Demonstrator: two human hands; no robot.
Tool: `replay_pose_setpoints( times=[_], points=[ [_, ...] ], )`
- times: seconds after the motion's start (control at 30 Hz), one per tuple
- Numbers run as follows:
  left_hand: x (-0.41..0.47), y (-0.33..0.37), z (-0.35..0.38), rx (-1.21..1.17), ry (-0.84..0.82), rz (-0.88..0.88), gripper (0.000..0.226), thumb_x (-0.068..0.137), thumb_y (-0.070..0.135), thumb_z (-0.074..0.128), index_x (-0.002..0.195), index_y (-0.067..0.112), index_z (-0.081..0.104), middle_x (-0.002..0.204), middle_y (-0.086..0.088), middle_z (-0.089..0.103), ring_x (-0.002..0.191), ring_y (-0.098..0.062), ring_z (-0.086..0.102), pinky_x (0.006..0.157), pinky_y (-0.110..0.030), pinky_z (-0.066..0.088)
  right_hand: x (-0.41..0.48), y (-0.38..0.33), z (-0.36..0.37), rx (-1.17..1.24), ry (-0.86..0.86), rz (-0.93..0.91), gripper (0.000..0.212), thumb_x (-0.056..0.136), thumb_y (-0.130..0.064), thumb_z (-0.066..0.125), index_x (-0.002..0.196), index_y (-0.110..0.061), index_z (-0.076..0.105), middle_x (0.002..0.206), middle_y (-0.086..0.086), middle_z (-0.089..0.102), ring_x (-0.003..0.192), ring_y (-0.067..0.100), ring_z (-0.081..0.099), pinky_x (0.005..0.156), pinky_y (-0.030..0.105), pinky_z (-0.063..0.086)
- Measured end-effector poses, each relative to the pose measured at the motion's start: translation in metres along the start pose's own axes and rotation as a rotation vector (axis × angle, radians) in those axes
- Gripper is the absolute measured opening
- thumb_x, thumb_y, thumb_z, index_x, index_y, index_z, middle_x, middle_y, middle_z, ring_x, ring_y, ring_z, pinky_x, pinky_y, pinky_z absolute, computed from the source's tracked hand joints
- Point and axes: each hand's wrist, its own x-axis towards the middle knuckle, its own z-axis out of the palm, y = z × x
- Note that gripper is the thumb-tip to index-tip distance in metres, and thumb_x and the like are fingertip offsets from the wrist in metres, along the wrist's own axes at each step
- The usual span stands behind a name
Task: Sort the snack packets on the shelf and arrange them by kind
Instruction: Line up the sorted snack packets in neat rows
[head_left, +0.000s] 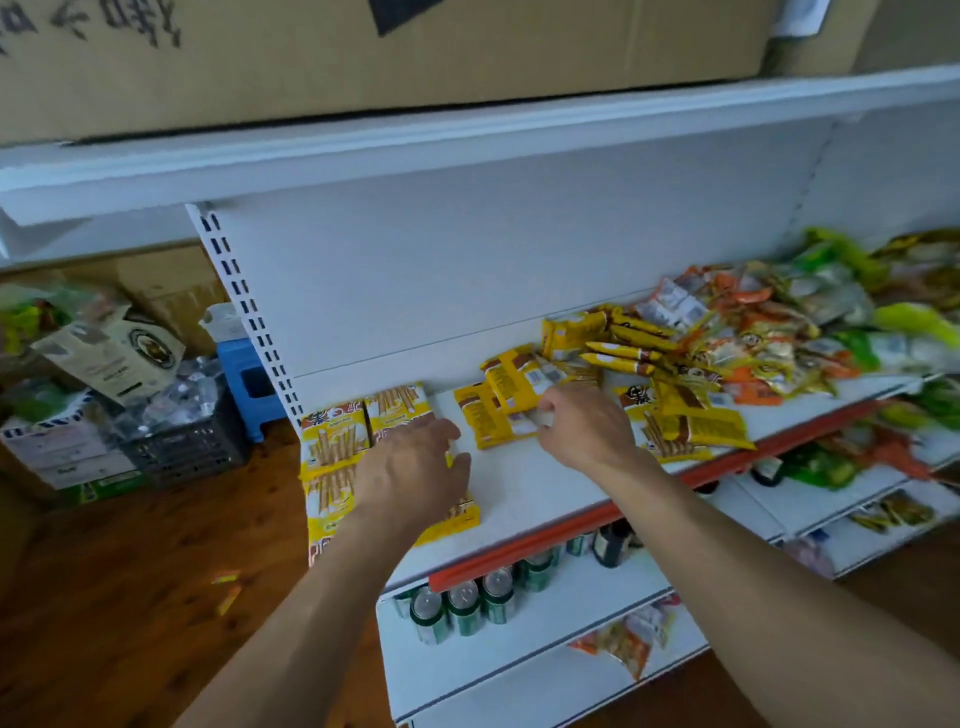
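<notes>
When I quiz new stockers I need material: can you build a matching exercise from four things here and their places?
1 breadstick packets
2 green cans
3 blue stool
4 brown-and-yellow packet

a on the floor
b in the grip of the right hand
c under the left hand
d on the lower shelf

Pairs: 1-c, 2-d, 3-a, 4-b
</notes>
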Motion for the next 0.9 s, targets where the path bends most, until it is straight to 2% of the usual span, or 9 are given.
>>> replay_pose_setpoints(
  times=[0.1, 0.23, 0.37, 0.43, 0.5, 0.6, 0.73, 0.8, 0.9],
  points=[
    [0.019, 0.041, 0.021, -0.012, -0.047, 0.06, 0.035, 0.094, 0.044, 0.052, 0.127, 0.033, 0.058, 0.127, 0.011, 0.06, 0.118, -0.016, 0.056, 0.092, -0.032, 0.049, -0.004, 0.039, -0.011, 0.08, 0.024, 0.048, 0.039, 0.091, -0.031, 0.062, 0.129, -0.022, 0.058, 0.134, 0.002, 0.055, 0.123, 0.026, 0.05, 0.092, 0.039, 0.049],
    [0.041, 0.101, 0.056, -0.022, -0.105, 0.124, 0.036, 0.096, 0.045, 0.049, 0.129, 0.034, 0.055, 0.126, 0.014, 0.06, 0.121, -0.012, 0.054, 0.091, -0.029, 0.046, -0.011, 0.102, -0.017, 0.015, 0.12, 0.109, 0.046, 0.09, -0.032, 0.063, 0.133, -0.022, 0.053, 0.141, 0.001, 0.048, 0.13, 0.027, 0.037, 0.101, 0.037, 0.038],
    [0.062, 0.154, 0.095, -0.113, -0.187, 0.135, 0.045, 0.094, 0.045, 0.052, 0.136, 0.031, 0.05, 0.132, 0.008, 0.057, 0.122, -0.016, 0.053, 0.095, -0.032, 0.046, -0.012, 0.166, -0.015, 0.071, 0.146, 0.221, 0.07, 0.087, -0.043, 0.066, 0.147, -0.026, 0.036, 0.161, 0.003, 0.015, 0.147, 0.029, 0.012, 0.116, 0.047, 0.023],
    [0.07, 0.173, 0.113, -0.197, -0.218, 0.09, 0.055, 0.093, 0.045, 0.055, 0.144, 0.028, 0.042, 0.139, 0.001, 0.052, 0.127, -0.021, 0.049, 0.101, -0.036, 0.043, -0.011, 0.191, -0.008, 0.118, 0.103, 0.231, 0.08, 0.085, -0.052, 0.065, 0.151, -0.03, 0.026, 0.164, 0.001, 0.001, 0.15, 0.028, 0.0, 0.119, 0.047, 0.015],
    [0.078, 0.188, 0.128, -0.324, -0.254, -0.018, 0.059, 0.092, 0.043, 0.058, 0.144, 0.022, 0.04, 0.138, -0.005, 0.052, 0.125, -0.026, 0.05, 0.101, -0.038, 0.043, -0.009, 0.212, 0.0, 0.168, 0.032, 0.205, 0.085, 0.085, -0.058, 0.062, 0.153, -0.034, 0.018, 0.164, 0.003, -0.004, 0.15, 0.028, -0.005, 0.12, 0.047, 0.01],
    [0.091, 0.205, 0.142, -0.593, -0.281, -0.25, 0.049, 0.091, 0.038, 0.06, 0.134, 0.018, 0.048, 0.122, -0.005, 0.063, 0.109, -0.027, 0.06, 0.094, -0.039, 0.048, -0.011, 0.231, 0.014, 0.22, -0.044, 0.136, 0.086, 0.086, -0.062, 0.059, 0.155, -0.036, 0.013, 0.164, 0.005, 0.001, 0.15, 0.027, 0.002, 0.119, 0.046, 0.011],
    [0.103, 0.214, 0.152, -0.894, -0.207, -0.522, 0.055, 0.091, 0.047, 0.061, 0.137, 0.018, 0.05, 0.109, 0.004, 0.06, 0.098, -0.02, 0.06, 0.083, -0.033, 0.046, -0.014, 0.241, 0.021, 0.273, 0.069, 0.002, 0.078, 0.085, -0.054, 0.065, 0.151, -0.032, 0.03, 0.161, 0.002, 0.02, 0.144, 0.025, 0.018, 0.115, 0.043, 0.025],
    [0.103, 0.215, 0.152, -1.04, -0.178, -0.595, 0.044, 0.093, 0.043, 0.061, 0.123, 0.012, 0.062, 0.098, 0.003, 0.066, 0.085, -0.016, 0.061, 0.074, -0.029, 0.045, -0.015, 0.243, 0.021, 0.293, 0.103, -0.074, 0.074, 0.085, -0.052, 0.066, 0.149, -0.03, 0.037, 0.159, -0.002, 0.026, 0.142, 0.022, 0.023, 0.112, 0.041, 0.031],
    [0.094, 0.216, 0.143, -1.32, -0.207, -0.643, 0.024, 0.094, 0.033, 0.061, 0.107, 0.015, 0.07, 0.093, -0.001, 0.075, 0.081, -0.016, 0.068, 0.078, -0.033, 0.051, -0.022, 0.242, 0.02, 0.343, 0.165, -0.146, 0.068, 0.086, -0.054, 0.064, 0.145, -0.028, 0.045, 0.154, -0.007, 0.037, 0.138, 0.017, 0.035, 0.107, 0.036, 0.039]
  ],
)
